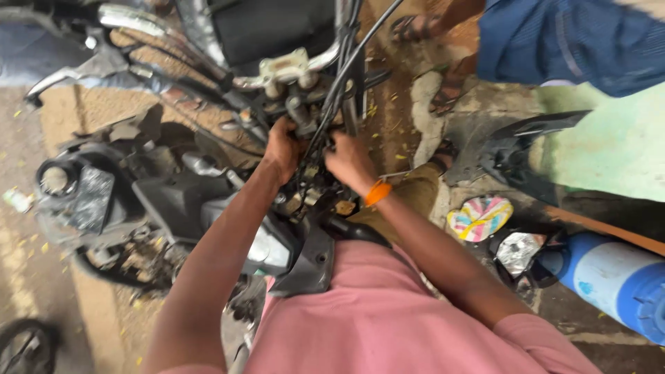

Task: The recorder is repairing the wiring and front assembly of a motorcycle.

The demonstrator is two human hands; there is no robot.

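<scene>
Outdoor dirt and concrete ground, scattered yellow leaf bits. Stripped motorcycle [173, 201] filling left and centre of frame, bodywork off, handlebar [208, 52] across top. Both hands at frame centre, buried in wire bundle [312, 163] below steering clamp [285, 69]. Left hand [282, 149] curled shut around wires and cables; right hand [348, 161], orange band [377, 192] at wrist, fingers pressed in on same bundle, exact pinch hidden. Wires likely soft, light, limp, snag-prone; connectors probably brittle; best held at plug bodies, not strands. Black control cables [353, 48] running down from top, crowding access. Headlight [55, 179] at left. Loose black fairing [519, 149] on ground at right, colourful sandal [479, 217] below it, blue cylinder [609, 280] lower right. Another person's sandalled feet [443, 90] upper right.
</scene>
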